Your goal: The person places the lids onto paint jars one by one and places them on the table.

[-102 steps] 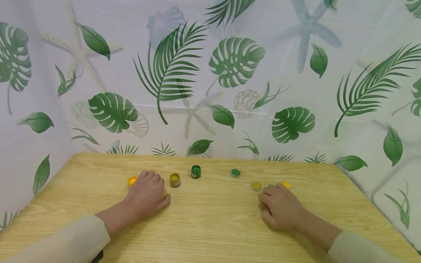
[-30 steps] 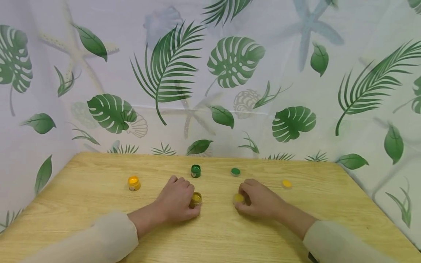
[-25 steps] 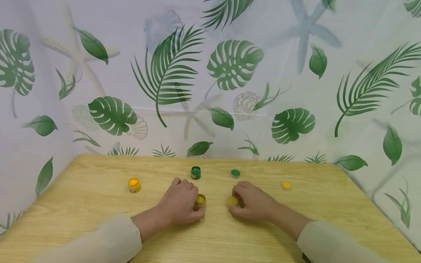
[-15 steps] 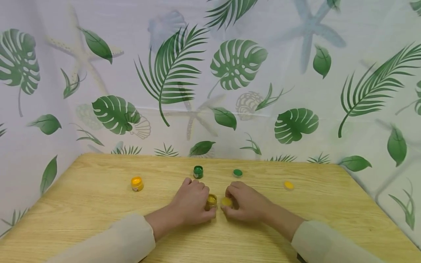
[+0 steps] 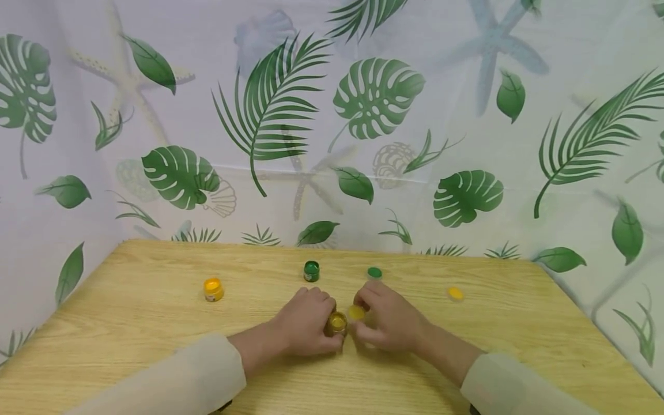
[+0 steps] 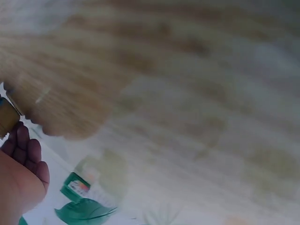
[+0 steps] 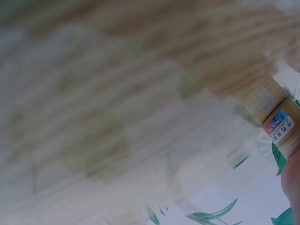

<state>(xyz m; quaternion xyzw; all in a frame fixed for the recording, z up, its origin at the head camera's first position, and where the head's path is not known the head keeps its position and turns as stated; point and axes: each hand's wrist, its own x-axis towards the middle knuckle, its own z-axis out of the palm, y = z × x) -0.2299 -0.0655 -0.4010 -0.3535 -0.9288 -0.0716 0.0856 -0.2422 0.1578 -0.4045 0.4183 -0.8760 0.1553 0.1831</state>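
My left hand (image 5: 306, 323) grips a small open paint jar (image 5: 338, 324) of ochre paint at the table's middle, thumb on its near side. The left wrist view catches that jar (image 6: 7, 117) at its left edge, beside curled fingers (image 6: 33, 151). Just right of the jar, my right hand (image 5: 390, 318) pinches a round ochre lid (image 5: 357, 312) between thumb and fingers. Lid and jar are close together, the lid slightly farther back. In the right wrist view the jar's printed label (image 7: 281, 125) shows; most of the right hand is out of that view.
An open green paint jar (image 5: 311, 271) stands behind my left hand, and an open orange-yellow one (image 5: 213, 289) farther left. A green lid (image 5: 374, 273) lies just beyond my right hand; a yellow lid (image 5: 455, 294) lies to the right. A leaf-print cloth (image 5: 321, 127) hangs behind the table.
My left hand has brought the ochre jar rightward and nearer from its place by the green jar. My right hand has carried the ochre lid leftward to beside it.
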